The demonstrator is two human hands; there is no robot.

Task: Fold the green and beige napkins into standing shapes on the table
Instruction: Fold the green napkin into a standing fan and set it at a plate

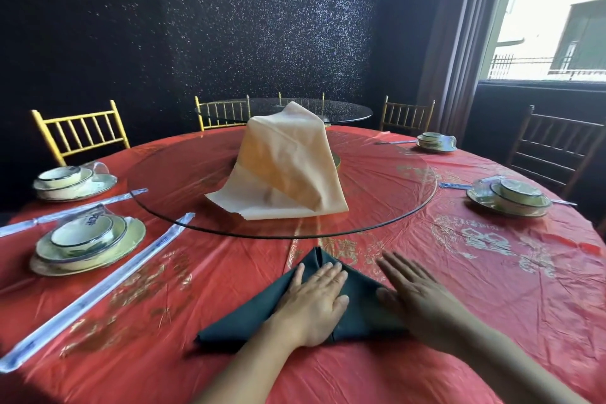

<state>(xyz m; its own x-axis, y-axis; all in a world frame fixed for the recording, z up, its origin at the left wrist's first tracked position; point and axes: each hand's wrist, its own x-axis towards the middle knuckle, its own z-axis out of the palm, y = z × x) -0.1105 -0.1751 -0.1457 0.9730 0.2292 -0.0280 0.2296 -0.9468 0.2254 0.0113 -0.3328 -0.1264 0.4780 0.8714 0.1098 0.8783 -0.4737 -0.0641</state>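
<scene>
- Down at 6 o'clock on the table (459,305), the green napkin (242,326) lies flat as a triangle, tip pointing to 12.
- Our left hand (314,302) presses it palm-down, fingers straight. Our right hand (413,292), at its 3 o'clock corner, is flat too, gripping nothing, a bit blurry.
- Beige napkin (288,167) sits draped up at 12 on the glass turntable (393,180).
- Risk: the tablecloth looks slick, so we reckon a sideways swipe could skid the napkin and skew the crease, and then it won't stand.
</scene>
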